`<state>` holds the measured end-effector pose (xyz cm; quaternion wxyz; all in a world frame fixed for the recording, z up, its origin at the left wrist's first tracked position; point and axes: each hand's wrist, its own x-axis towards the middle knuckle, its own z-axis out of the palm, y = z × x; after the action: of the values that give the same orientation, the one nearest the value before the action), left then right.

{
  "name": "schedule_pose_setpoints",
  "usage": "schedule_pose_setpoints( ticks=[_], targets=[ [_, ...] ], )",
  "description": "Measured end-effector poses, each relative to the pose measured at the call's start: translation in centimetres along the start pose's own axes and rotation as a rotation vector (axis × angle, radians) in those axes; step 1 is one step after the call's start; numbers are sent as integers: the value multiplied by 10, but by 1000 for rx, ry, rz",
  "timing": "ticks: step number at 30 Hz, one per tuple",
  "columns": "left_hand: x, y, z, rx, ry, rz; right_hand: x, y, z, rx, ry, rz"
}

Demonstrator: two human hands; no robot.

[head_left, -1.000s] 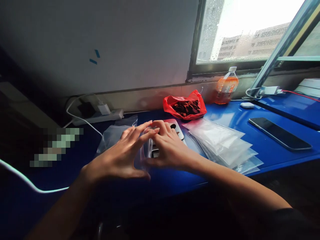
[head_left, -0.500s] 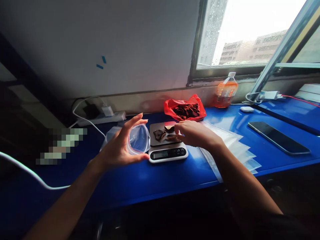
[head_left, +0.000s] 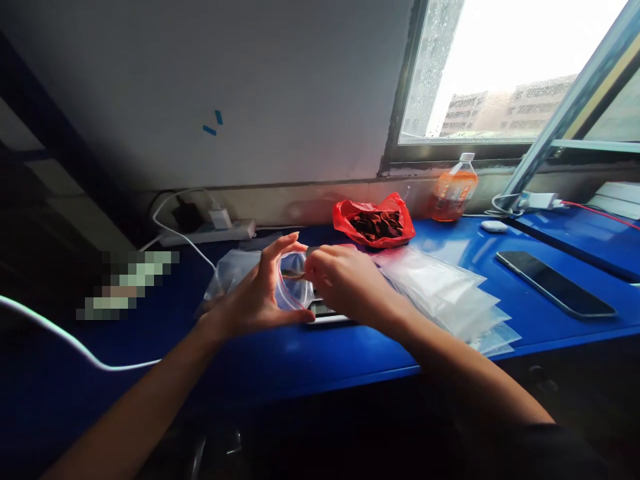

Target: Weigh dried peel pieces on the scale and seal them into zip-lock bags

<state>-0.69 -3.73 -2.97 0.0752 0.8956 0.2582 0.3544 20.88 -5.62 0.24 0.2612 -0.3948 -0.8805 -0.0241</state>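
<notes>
My left hand [head_left: 255, 300] holds a small clear zip bag [head_left: 293, 285] with a red seal strip, its mouth spread open between thumb and fingers. At that mouth my right hand [head_left: 345, 283] pinches a dark dried piece; the fingers hide most of the piece. Under my right hand sits a small digital scale [head_left: 325, 312], with only its front edge showing. A red plastic bag [head_left: 374, 223] with dark dried pieces lies behind the scale on the blue table [head_left: 310, 360].
A fanned stack of clear zip bags [head_left: 445, 293] lies to the right of the scale. More clear bags [head_left: 230, 270] lie left. A phone [head_left: 555, 283], an orange drink bottle [head_left: 453, 190] and a white earbud case [head_left: 494, 226] stand further right. A power strip [head_left: 207, 232] with white cables runs along the wall.
My right hand left the scale's plate and came left to the bag's mouth with a dried piece. My left hand keeps the bag open, now closer to the scale.
</notes>
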Motion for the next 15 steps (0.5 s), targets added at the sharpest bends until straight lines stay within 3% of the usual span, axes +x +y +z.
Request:
schedule_pose_setpoints(
  ticks=[4, 6, 11, 15],
  targets=[
    [0, 5, 1, 9, -24, 27, 6, -15, 26, -34, -33, -93],
    [0, 6, 0, 44, -58, 49, 4, -16, 28, -71, -66, -62],
    [2, 11, -6, 176, -183, 70, -3, -17, 24, -129, 63, 34],
    [3, 13, -9, 296, -238, 77, -2, -15, 27, -55, -83, 85]
  ],
)
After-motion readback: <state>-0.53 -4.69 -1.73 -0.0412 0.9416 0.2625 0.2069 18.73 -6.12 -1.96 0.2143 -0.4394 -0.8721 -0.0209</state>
